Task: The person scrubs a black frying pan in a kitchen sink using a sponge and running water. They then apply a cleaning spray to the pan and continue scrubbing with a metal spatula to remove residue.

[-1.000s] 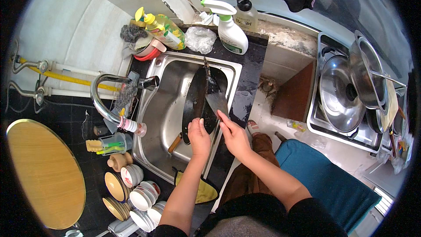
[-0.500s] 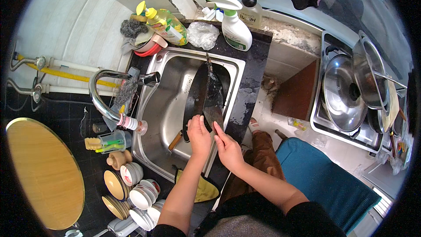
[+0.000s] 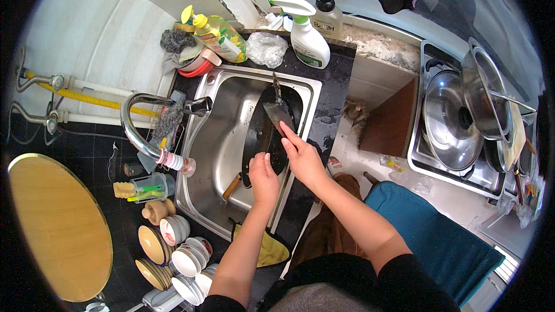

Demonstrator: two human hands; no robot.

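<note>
A black pan (image 3: 254, 141) lies tilted in the steel sink (image 3: 222, 117). My left hand (image 3: 264, 180) is closed at its near edge, fingers pressed together. In my right hand (image 3: 303, 159) is a flat grey metal scraper (image 3: 277, 114), its blade slanting over the pan's inside; any handle is hidden by my fingers. A narrow, rusty dark strip (image 3: 277, 86) rises at the pan's far side; I cannot tell what it belongs to. A wooden handle (image 3: 232, 186) rests in the sink beside the pan's near left edge.
The faucet (image 3: 134, 121) curves over the sink's left side. Stacked bowls (image 3: 188, 259), a cup with green-handled tools (image 3: 151, 187) and a round wooden board (image 3: 60, 228) stand left. Behind are a yellow pump bottle (image 3: 222, 37) and a white spray bottle (image 3: 309, 43). A yellow cloth (image 3: 270, 249) hangs in front.
My right hand has moved away from me and up along the pan with the scraper, apart from my left hand. More of the pan's inside shows now. My left hand stays nearly in place.
</note>
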